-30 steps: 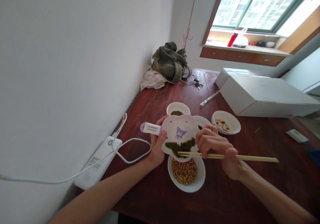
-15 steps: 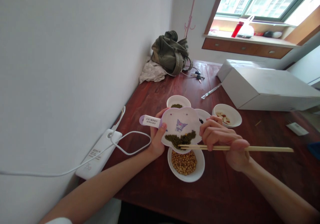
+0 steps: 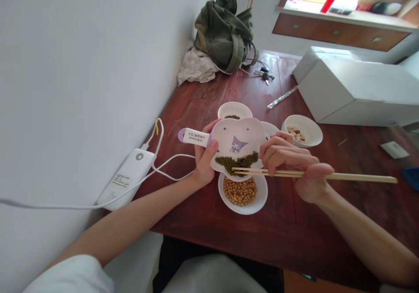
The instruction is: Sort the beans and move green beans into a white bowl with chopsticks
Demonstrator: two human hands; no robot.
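Note:
My left hand (image 3: pixel 205 164) is closed around the handle side of a white and purple flower-shaped dish (image 3: pixel 225 134) with a cartoon figure on it. The dish is tilted, and green mung beans (image 3: pixel 240 164) lie gathered along its near edge. Chopsticks (image 3: pixel 363 178) are gripped in my right hand (image 3: pixel 293 160), their tips among the mung beans. Partly under the dish stands a white bowl (image 3: pixel 261 199) of yellow soybeans (image 3: pixel 240 192). Behind it is a bowl (image 3: pixel 234 108) with more green beans. Another white bowl (image 3: pixel 270 129) is mostly hidden by the dish and my right hand.
A bowl (image 3: pixel 312 131) with pale and reddish pieces stands to the right. Behind it are a large white box (image 3: pixel 369 83) and keys (image 3: pixel 265 75). A green bag (image 3: pixel 221 33) rests by the wall. At left lies a white power bank (image 3: pixel 127 177) with a looping cable (image 3: pixel 176 155).
The view has tipped downward, so everything sits higher in the picture and my lap shows. Both hands keep their holds, and the chopstick tips stay among the mung beans.

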